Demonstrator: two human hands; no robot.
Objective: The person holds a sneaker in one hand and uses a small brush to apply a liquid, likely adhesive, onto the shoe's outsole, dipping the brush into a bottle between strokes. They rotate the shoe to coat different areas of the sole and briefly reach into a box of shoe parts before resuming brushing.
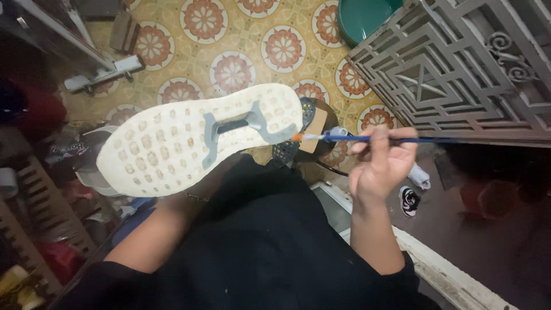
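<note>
Right hand pinched closed on blue brush, bristles against shoe sole.

The floor was tiled in yellow with round red and white flower patterns. At the upper right a grey metal grille of nested geometric bars stood at an angle, with a scroll ornament near its edge. Beside it, at the top, lay the rim of a dark green basin. A pale metal frame crossed the upper left corner. Along the left side, in shadow, were slatted wooden pieces and red clutter. A worn white ledge ran across the lower right, with dim, dark ground beyond it. The light was weak and warm.
</note>
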